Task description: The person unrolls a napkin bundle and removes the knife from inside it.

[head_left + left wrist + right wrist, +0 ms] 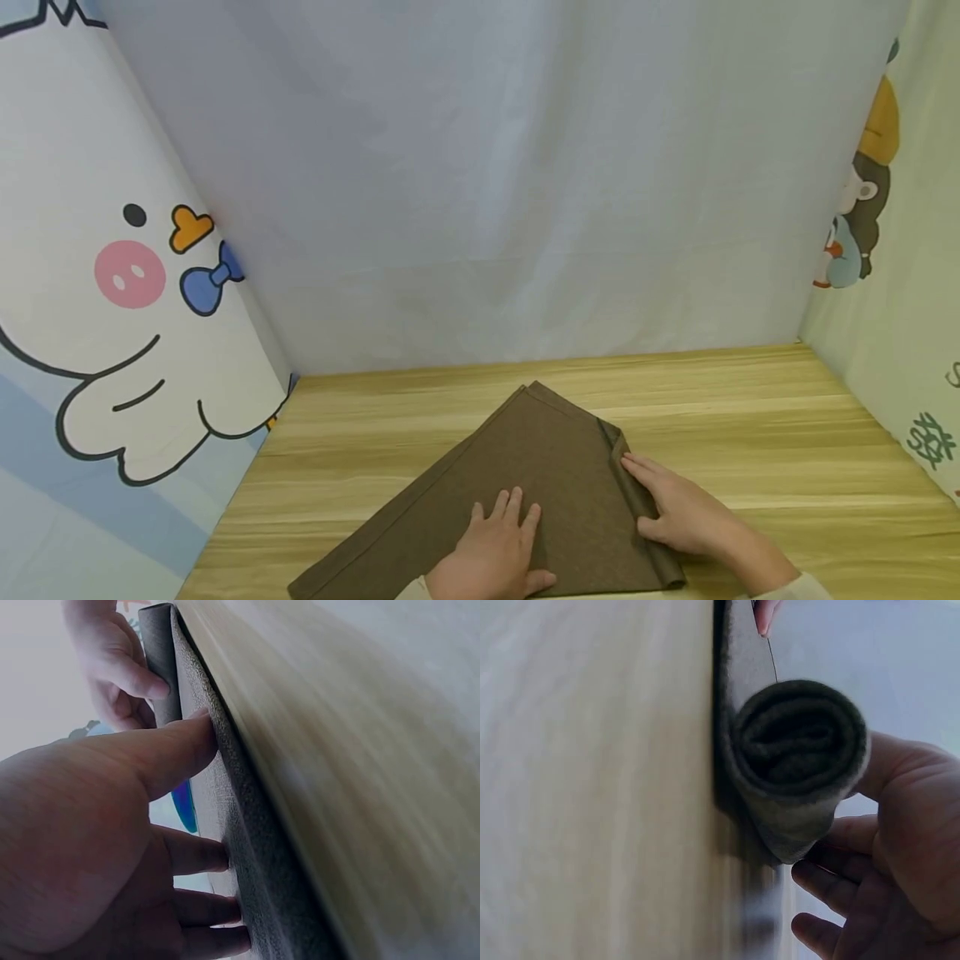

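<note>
A brown cloth [570,492], folded to a pointed shape, lies on the wooden table, its right edge turned into a roll [637,500]. My left hand [491,554] rests on the middle of the cloth with its fingers spread and fairly straight. On the right, my right hand [682,517] grips the roll, thumb on its inner side and fingers along its outer side. Seen from the end in the right wrist view, the rolled cloth [799,814] shows several wound layers. The left wrist view has the left fingertips pressed to the cloth [225,795].
The wood-grain table [780,433] extends around the cloth on the left, far and right sides. A pale curtain [487,208] hangs behind it. Cartoon-printed cloths stand at the left [60,208] and right [900,333] edges.
</note>
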{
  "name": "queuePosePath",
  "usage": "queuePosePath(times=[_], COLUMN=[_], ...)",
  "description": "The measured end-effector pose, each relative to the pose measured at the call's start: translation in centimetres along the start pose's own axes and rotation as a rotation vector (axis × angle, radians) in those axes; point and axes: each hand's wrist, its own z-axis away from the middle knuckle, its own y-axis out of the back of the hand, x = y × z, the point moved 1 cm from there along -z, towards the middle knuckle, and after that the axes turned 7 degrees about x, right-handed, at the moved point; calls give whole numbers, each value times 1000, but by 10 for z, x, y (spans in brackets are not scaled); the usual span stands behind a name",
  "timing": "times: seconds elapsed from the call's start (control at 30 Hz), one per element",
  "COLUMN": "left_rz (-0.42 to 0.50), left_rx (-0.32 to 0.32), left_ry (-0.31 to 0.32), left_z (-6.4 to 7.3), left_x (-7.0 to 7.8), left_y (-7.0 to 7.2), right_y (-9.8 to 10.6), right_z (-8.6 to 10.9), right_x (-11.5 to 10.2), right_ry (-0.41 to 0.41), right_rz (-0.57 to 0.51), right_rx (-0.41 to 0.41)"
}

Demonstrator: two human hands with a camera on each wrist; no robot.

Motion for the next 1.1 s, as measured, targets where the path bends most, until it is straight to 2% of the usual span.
queuePosePath(times=[0.47, 0.8, 1.1], left_rz=[18, 22, 31], left_rx=[-1, 15, 17], left_ry=[-12, -27, -29], left_z=[1, 6, 7], left_x=[-5, -10, -12], left_y=[-1, 0, -2], right_y=[5, 7, 8], right_z=[5, 10, 11], right_x=[7, 14, 16], right_ry=[-52, -43, -47], right_rz=[-46, -37, -46], right_rx=[-1, 54, 40])
